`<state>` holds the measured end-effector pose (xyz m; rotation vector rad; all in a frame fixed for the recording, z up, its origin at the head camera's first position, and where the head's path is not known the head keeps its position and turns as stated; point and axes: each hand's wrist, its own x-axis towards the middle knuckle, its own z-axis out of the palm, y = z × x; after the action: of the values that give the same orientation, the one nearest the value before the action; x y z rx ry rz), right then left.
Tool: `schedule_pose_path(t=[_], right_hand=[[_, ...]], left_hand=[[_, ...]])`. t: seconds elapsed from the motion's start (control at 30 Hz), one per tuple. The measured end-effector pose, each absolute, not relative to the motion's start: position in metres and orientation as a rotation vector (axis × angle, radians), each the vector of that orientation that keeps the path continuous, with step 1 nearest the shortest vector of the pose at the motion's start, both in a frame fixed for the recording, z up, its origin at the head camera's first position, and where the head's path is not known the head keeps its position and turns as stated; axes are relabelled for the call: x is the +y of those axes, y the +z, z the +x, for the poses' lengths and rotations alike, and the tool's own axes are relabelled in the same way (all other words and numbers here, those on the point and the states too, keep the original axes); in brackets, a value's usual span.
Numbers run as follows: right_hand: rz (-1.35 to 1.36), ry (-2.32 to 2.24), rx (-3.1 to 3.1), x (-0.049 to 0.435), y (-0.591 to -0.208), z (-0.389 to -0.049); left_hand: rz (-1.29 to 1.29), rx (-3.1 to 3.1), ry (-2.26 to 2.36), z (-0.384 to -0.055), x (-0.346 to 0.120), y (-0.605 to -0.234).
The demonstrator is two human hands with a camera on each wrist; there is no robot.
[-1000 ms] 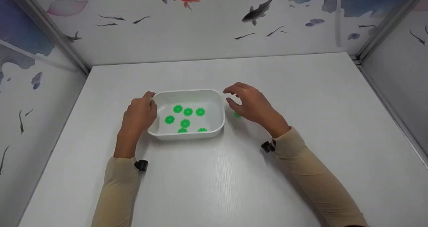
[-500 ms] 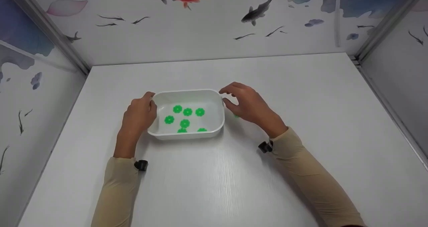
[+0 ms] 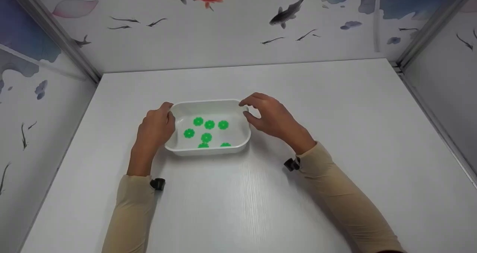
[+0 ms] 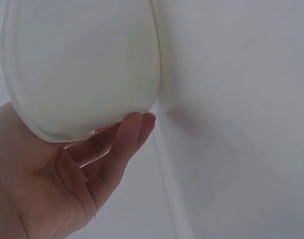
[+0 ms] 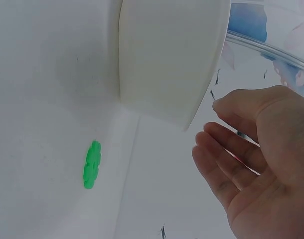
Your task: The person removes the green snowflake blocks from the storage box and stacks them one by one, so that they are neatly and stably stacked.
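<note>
A white rectangular plastic basin sits on the table with several green flower-shaped pieces lying flat on its floor. My left hand grips its left end; in the left wrist view the fingertips press against the outer end wall. At the other end, my right hand hovers over the right rim, thumb and fingers parted with nothing between them. In the right wrist view a gap shows between this hand and the basin's rim. One more green flower-shaped piece lies on the tabletop, hidden under that hand in the head view.
The white table is bounded by a back panel printed with fish, plus side panels left and right. Metal posts stand at the corners. Each sleeve cuff carries a small black wrist device.
My right hand has moved left from beside the basin to its right rim, and now covers the loose green piece in the head view. The left hand and the basin have stayed put.
</note>
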<state>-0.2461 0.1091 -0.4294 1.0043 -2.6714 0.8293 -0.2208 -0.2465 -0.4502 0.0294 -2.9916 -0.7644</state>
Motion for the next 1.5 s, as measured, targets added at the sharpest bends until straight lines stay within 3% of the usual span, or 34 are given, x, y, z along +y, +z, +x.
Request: schedule_pose_path(t=[1.5], right_hand=[[1.198,0.911,-2.793,0.055,-0.436,-0.238]], left_hand=[[0.035,-3.017,-0.769,-0.221,-0.248,-0.452]])
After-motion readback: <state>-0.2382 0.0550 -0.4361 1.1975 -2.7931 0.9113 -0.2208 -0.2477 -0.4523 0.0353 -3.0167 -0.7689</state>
